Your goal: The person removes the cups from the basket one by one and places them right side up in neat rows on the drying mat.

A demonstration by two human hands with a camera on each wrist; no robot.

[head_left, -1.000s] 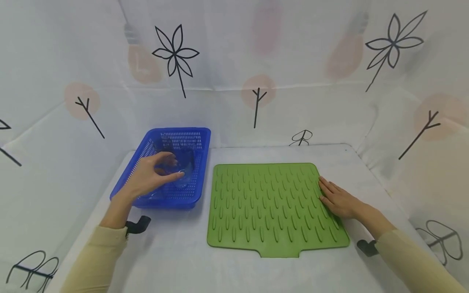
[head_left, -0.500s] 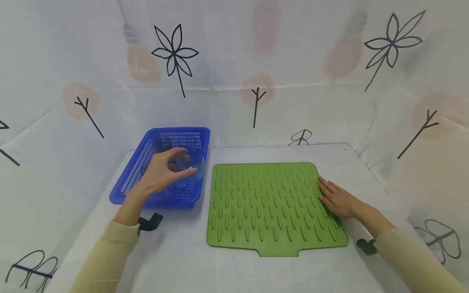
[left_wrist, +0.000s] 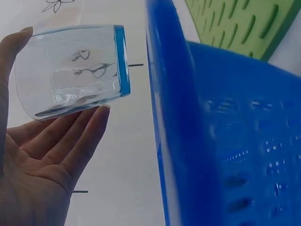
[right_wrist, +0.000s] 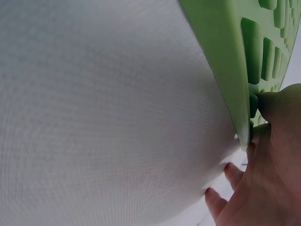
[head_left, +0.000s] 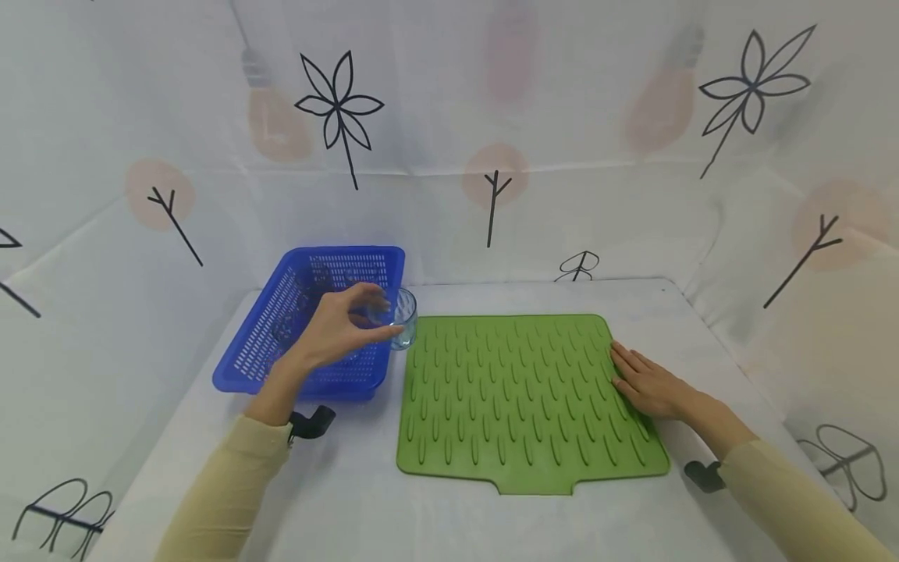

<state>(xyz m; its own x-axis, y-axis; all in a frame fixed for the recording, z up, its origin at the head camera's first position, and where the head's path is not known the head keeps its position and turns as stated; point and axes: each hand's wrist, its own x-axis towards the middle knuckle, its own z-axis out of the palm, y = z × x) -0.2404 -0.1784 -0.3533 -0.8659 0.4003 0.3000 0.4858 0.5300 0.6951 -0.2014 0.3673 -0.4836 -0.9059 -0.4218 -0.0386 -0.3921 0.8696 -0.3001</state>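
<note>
A clear, blue-tinted drinking glass [head_left: 405, 318] is gripped between the thumb and fingers of my left hand [head_left: 342, 326], above the right side of the blue basket [head_left: 239, 367]. In the left wrist view the glass [left_wrist: 70, 70] lies sideways across the grip, its thick blue base [left_wrist: 122, 61] pointing away from the palm. My right hand [head_left: 649, 382] rests with extended fingers on the right edge of the green ridged mat [head_left: 520, 390]. The right wrist view shows thumb and fingers of this hand [right_wrist: 277, 160] at the mat's edge [right_wrist: 221, 56].
Other transparent things, hard to make out, lie inside the basket behind my left hand. The basket stands left of the mat on a white-covered table [head_left: 337, 499]. A patterned cloth wall [head_left: 435, 117] rises at the back and sides.
My left hand has moved right across the basket, carrying the glass up to its right rim near the mat. My right hand has stayed on the mat's edge.
</note>
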